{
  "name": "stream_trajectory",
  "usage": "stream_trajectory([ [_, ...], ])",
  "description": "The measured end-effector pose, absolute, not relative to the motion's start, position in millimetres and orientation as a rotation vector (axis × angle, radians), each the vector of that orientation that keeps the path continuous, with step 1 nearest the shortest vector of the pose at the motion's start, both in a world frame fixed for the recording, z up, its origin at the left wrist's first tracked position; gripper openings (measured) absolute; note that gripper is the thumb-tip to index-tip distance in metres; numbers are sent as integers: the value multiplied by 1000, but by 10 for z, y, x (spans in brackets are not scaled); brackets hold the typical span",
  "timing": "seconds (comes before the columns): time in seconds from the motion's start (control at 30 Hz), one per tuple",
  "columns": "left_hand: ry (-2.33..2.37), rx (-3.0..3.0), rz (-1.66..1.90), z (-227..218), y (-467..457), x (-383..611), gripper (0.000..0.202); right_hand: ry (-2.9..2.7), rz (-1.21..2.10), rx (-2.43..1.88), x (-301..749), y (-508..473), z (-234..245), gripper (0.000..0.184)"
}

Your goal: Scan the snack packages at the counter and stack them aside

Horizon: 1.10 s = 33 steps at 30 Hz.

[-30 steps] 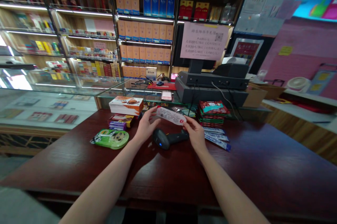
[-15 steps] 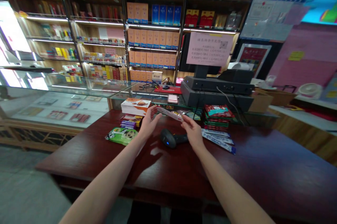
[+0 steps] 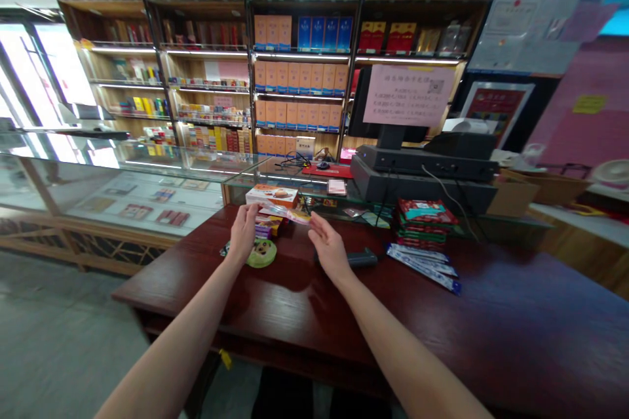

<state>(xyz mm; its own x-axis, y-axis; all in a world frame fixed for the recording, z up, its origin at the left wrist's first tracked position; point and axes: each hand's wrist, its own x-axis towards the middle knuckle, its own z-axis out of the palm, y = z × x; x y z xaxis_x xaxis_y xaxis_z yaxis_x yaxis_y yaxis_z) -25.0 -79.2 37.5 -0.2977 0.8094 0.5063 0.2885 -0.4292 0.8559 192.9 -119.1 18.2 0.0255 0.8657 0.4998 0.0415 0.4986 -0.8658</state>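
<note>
Across the middle of the frame, over a dark red wooden table (image 3: 295, 301), the left hand (image 3: 243, 234) and right hand (image 3: 329, 250) reach forward, with a slim, pale, printed packet (image 3: 285, 213) lying between them. The left hand's fingers (image 3: 249, 216) stand upright near the packet's left end, and the right hand's fingers (image 3: 314, 225) are loosely spread close to its right end; whether either hand grips it cannot be told. A white-and-orange carton (image 3: 272, 196) sits just behind the packet, with a small stack of purple-and-yellow packets (image 3: 268, 226) below it. A round green cartoon pouch (image 3: 261, 252) lies just beside the left hand. Right of the right hand rests a black handheld barcode scanner (image 3: 358, 259), followed by a stack of red-and-green packets (image 3: 425, 225) and blue-and-white sachets (image 3: 422, 268).
</note>
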Motion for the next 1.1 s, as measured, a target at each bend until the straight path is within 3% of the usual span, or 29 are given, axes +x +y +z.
stream_trajectory([
  [0.37, 1667, 1516, 1713, 186, -884, -808, 40, -1499, 865, -853, 1464, -1236, -11, 56],
  [0.6, 1863, 1504, 1657, 105, -986, -977, 46, -1579, 872, -899, 1354, -1324, -64, 57],
  [1.1, 2140, 1470, 1492, -59, -1014, -1109, 34, -1830, 685, -940, 1312, -1437, -170, 63],
])
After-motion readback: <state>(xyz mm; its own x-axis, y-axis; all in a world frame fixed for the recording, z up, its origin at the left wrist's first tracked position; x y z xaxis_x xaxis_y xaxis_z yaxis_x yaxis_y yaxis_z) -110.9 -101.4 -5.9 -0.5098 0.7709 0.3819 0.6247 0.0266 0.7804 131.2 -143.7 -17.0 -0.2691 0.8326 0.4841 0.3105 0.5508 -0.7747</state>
